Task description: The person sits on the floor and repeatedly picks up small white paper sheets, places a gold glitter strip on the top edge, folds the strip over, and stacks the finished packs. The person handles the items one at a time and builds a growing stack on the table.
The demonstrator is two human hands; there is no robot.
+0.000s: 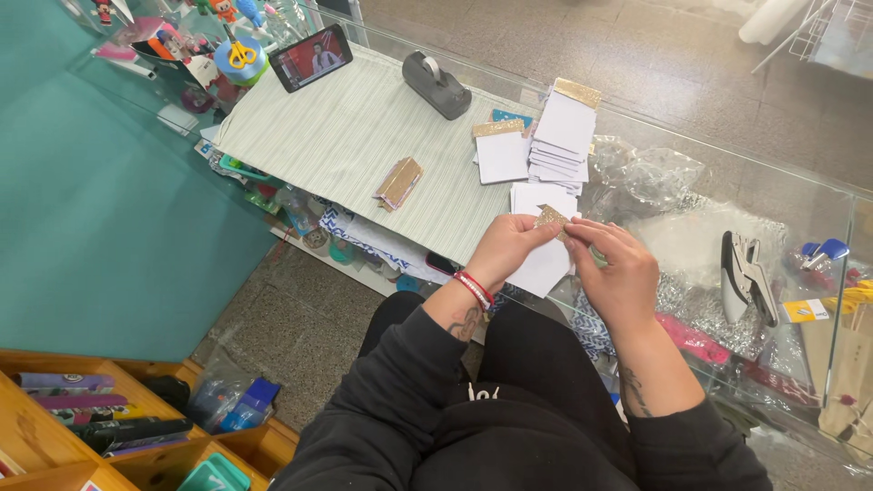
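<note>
Both hands pinch one white card with its gold glitter strip – left hand at 9 o'clock, right hand at 3 – above the counter edge; press the strip evenly.

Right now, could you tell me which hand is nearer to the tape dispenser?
Left. The left hand sits below the tape dispenser, slightly rightward; the right hand is farther right and lower.

Mat: lying on the glass counter.
Phone: standing at the mat's far edge, left of the tape dispenser.
Card stacks: sitting right of the small card pile.
Stapler: lying right of both hands.
</note>
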